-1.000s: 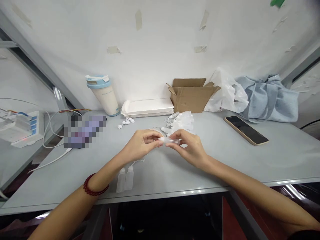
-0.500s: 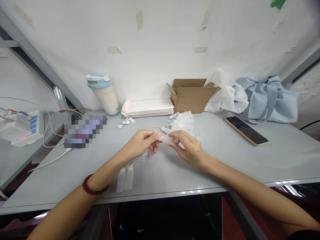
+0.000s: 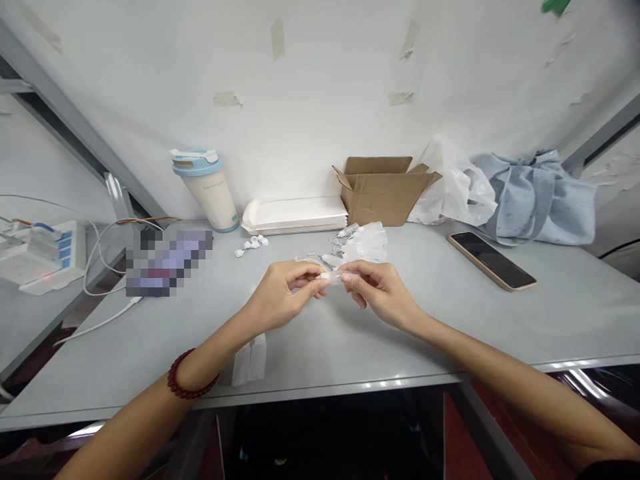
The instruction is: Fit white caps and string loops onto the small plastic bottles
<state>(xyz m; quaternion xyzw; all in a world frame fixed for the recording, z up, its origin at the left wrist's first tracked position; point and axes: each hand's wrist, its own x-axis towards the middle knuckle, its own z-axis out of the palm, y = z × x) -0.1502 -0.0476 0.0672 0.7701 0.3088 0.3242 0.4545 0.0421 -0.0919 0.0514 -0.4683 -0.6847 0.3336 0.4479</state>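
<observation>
Over the middle of the grey table, my two hands meet on one small translucent plastic bottle. My left hand pinches its left end, where a small white cap sits. My right hand pinches the bottle's body from the right. Just behind my hands lies a pile of the same clear bottles. Two finished white bottles lie side by side near the table's front edge, under my left forearm. Several loose white caps are scattered behind my left hand.
At the back stand a blue-lidded tumbler, a stack of white sheets, an open cardboard box, a clear plastic bag and a blue cloth bag. A phone lies to the right. Cables and a white device sit left.
My hands stayed together on the bottle, with small shifts of the fingers. My right hand's fingers curled in to a tighter pinch and my left thumb and forefinger closed on the bottle's end.
</observation>
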